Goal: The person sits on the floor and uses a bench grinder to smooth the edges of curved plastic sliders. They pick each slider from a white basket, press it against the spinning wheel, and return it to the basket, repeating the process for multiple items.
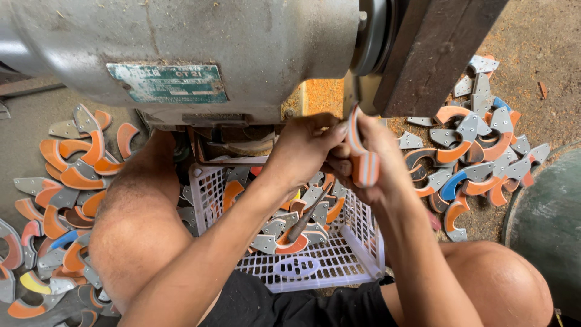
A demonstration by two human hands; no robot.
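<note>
Both my hands hold one curved, horseshoe-shaped piece [362, 158] with grey and orange layers, edge-on, close to the wheel [370, 36] of a grey motor [200, 48]. My left hand [305, 148] grips it from the left, fingers wrapped. My right hand [376, 158] clasps it from the right and behind. Below my hands, a white plastic basket [330, 263] holds several similar grey and orange pieces and a dark-handled tool [307, 215].
Heaps of the same curved pieces lie on the floor at left [60, 181] and at right [478, 145]. A dark wooden beam [433, 51] slants beside the wheel. My bare knees flank the basket. A green round object [548, 218] sits at the right edge.
</note>
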